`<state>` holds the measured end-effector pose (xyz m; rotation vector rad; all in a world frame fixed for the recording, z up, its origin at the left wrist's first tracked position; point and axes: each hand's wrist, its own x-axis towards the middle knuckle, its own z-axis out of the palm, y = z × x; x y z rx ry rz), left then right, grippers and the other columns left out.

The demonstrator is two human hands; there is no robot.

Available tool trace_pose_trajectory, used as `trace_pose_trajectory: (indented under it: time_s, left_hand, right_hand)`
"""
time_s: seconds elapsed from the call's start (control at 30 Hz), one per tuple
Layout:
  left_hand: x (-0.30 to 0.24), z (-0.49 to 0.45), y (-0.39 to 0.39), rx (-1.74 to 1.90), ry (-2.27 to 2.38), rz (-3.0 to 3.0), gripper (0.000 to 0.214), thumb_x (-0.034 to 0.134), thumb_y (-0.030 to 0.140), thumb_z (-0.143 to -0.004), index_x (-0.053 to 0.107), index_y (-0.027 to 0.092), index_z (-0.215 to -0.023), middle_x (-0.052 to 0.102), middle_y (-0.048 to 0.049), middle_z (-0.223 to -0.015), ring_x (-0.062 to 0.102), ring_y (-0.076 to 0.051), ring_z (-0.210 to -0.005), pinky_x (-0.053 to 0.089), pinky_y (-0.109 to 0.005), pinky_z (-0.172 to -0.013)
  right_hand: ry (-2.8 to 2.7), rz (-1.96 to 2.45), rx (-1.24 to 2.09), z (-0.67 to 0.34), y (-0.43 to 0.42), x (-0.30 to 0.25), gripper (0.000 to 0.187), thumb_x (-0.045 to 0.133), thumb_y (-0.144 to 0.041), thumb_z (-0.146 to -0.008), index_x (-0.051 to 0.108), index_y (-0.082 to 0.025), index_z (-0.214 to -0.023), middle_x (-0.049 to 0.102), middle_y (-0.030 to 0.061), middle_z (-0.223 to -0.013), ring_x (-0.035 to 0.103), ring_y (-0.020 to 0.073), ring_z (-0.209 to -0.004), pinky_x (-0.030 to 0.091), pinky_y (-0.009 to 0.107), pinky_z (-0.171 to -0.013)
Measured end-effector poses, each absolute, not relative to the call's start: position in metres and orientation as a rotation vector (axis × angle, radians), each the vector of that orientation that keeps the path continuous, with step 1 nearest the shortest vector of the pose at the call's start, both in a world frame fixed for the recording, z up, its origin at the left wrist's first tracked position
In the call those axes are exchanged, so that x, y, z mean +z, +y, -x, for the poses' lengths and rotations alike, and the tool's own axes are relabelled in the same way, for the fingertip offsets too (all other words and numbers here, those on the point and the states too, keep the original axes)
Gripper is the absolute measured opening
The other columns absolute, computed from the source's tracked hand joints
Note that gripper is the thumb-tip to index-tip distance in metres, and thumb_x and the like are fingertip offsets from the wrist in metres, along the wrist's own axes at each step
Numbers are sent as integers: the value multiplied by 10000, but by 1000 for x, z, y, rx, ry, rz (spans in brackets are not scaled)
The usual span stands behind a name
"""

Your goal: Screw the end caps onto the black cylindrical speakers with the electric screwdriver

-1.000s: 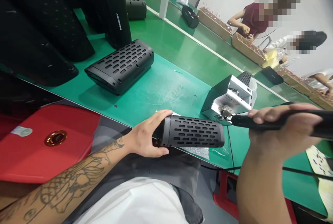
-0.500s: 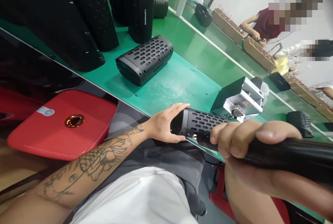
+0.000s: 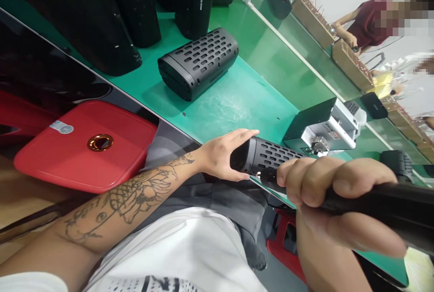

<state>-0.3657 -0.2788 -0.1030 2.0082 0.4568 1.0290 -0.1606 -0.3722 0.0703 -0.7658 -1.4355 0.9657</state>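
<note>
**Holding the slotted casing and the black driver at the table's edge**

We have our left hand wrapped round the near end of the slotted casing, fingers along the far side and thumb along the near side. The casing lies on its side at the front edge of the green table, its slotted face turned up. Our right hand is closed firmly on the black driver, whose tip points at the casing's lower edge, just beside our left thumb — whether it touches, we cannot tell. Farther back we see a second slotted casing, resting apart, with tall black housings behind it. A silver-fronted machine stands beyond the held casing — and a red stool sits to our left. Across from us, a person in dark red is at work.
</note>
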Motion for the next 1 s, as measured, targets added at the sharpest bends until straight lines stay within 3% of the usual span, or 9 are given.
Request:
trace_pose_trajectory:
  time_s: [0.3, 0.47, 0.6, 0.73, 0.8, 0.87, 0.93, 1.0]
  left_hand:
    - [-109, 362, -281, 1026, 470, -2012, 1352, 1049, 534, -892, 299, 270, -1986, 593, -229, -1861, 641, -475, -1721, 598, -610, -1428]
    - [-109, 364, -277, 1021, 510, -2039, 1344, 1055, 529, -881, 315, 277, -1973, 584, -225, -1874, 655, -467, -1712, 617, -595, -1407]
    - [-112, 362, -308, 1158, 680, -2127, 1279, 1032, 630, -930, 336, 280, -1945, 637, -224, -1816, 695, -471, -1665, 621, -608, -1409]
    - [-128, 360, -384, 1380, 1052, -2159, 1438, 1035, 808, -894, 263, 252, -1973, 637, -295, -1742, 727, -547, -1588, 692, -700, -1306]
    - [-136, 359, -414, 1355, 1066, -2226, 1343, 990, 712, -971, 245, 258, -1992, 694, -278, -1653, 794, -524, -1486, 778, -680, -1168]
    - [-136, 353, -426, 1237, 795, -2376, 1141, 899, 543, -1022, 328, 297, -1979, 787, -212, -1559, 861, -458, -1362, 830, -600, -1082]
    - [-126, 339, -418, 1088, 361, -2560, 907, 847, 386, -983, 581, 344, -1849, 866, -136, -1477, 889, -379, -1280, 836, -475, -1095]
    - [-104, 321, -396, 1051, -11, -2725, 561, 835, 319, -979, 832, 364, -1538, 882, -92, -1505, 860, -315, -1357, 783, -350, -1187]
  right_hand:
    - [-1565, 605, 1037, 162, -358, 65, 395, 963, -514, -1096, 664, -268, -1018, 710, -76, -731, 669, 124, -525, 672, 327, -640]
    - [-1574, 528, 1037, 174, -353, 62, 376, 997, -351, -1013, 641, -256, -940, 685, -88, -687, 644, 124, -464, 639, 301, -576]
    - [-1484, 608, 983, 165, -366, 73, 366, 1017, -494, -1031, 731, -268, -996, 686, -95, -684, 635, 122, -478, 643, 302, -604]
    - [-1187, 749, 598, 115, -367, 97, 393, 991, -641, -1010, 811, -294, -1050, 644, -101, -666, 571, 143, -475, 641, 336, -567]
    - [-1054, 818, 321, 78, -351, 102, 408, 1009, -619, -1004, 803, -284, -1111, 664, -84, -694, 610, 163, -542, 647, 337, -596]
    - [-1023, 859, 168, 39, -325, 96, 421, 1034, -554, -1000, 770, -254, -1131, 688, -69, -700, 641, 166, -582, 643, 316, -614]
    - [-1013, 886, 106, 7, -298, 81, 468, 1031, -587, -1001, 729, -238, -1082, 654, -82, -653, 612, 151, -536, 613, 290, -565]
    - [-1025, 916, 108, -16, -278, 62, 468, 978, -598, -1057, 704, -219, -1022, 632, -91, -650, 602, 130, -521, 598, 267, -546]
